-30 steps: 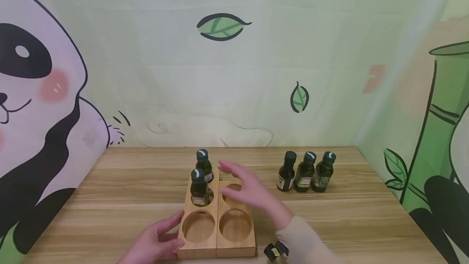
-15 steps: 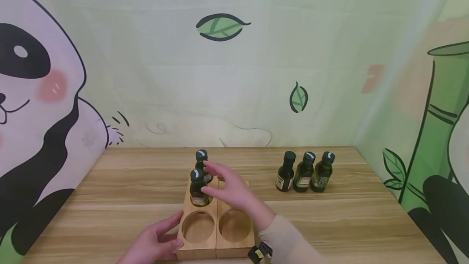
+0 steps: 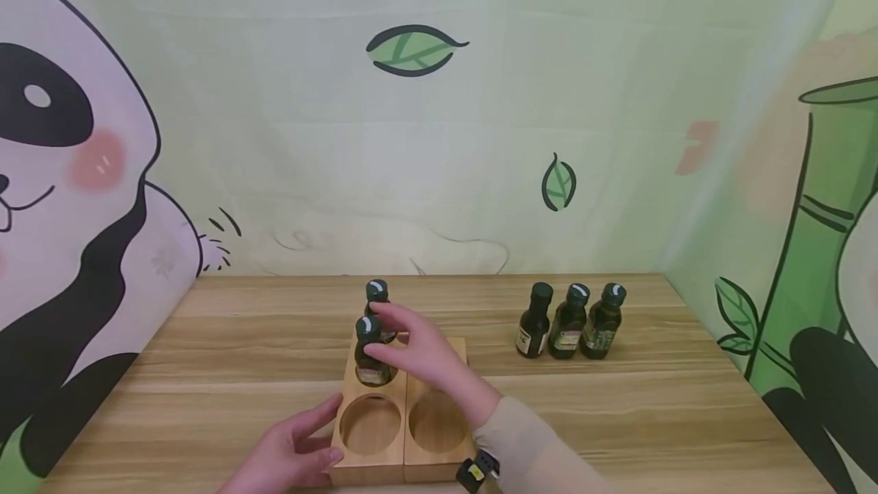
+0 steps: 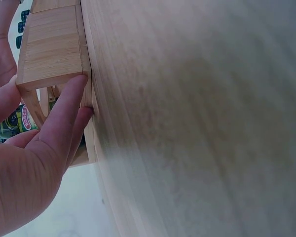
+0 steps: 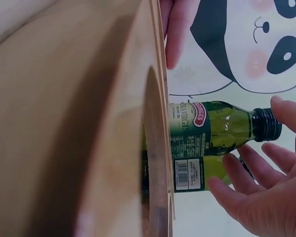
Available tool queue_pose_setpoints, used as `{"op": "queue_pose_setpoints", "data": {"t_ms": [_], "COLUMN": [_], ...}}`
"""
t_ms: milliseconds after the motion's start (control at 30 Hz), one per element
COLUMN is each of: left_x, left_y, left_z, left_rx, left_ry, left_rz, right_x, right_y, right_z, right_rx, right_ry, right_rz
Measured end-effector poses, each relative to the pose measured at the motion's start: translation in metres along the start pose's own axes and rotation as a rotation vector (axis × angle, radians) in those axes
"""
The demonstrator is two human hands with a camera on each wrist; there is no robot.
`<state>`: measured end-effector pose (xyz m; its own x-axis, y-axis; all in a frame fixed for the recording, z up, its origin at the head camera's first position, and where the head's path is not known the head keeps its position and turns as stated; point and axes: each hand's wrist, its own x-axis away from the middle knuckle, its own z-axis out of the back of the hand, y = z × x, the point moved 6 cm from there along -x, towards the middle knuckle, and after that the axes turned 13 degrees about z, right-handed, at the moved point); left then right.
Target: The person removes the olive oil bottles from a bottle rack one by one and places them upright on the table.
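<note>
On the table, the rack has the front bottle in its left column, behind the nearest hole, with the rear bottle behind that. The left hand is at the rack's near left corner, the right hand right of the front bottle, above the right column. Well to the right, three bottles stand side by side, the cloth behind.

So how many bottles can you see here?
5. A nearer bottle and a farther bottle stand in the wooden holder; a left bottle, middle bottle and right bottle stand on the table to its right. The right hand hides part of the holder.
</note>
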<state>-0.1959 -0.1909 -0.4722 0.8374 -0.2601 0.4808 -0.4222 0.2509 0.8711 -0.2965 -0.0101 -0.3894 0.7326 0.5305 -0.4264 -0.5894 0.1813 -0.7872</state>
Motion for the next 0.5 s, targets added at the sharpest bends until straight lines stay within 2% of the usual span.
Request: {"op": "queue_pose_setpoints", "data": {"t_ms": [500], "left_x": [-0.0005], "left_y": [-0.0001], "left_z": [-0.0001], "left_rx": [-0.004], "left_ry": [-0.015], "left_rz": [0.004], "right_x": [-0.0064], "right_y": [0.0027], "right_z": [-0.0052], "right_rx": [0.022], "right_ry": [0.062], "right_rz": [-0.070]}}
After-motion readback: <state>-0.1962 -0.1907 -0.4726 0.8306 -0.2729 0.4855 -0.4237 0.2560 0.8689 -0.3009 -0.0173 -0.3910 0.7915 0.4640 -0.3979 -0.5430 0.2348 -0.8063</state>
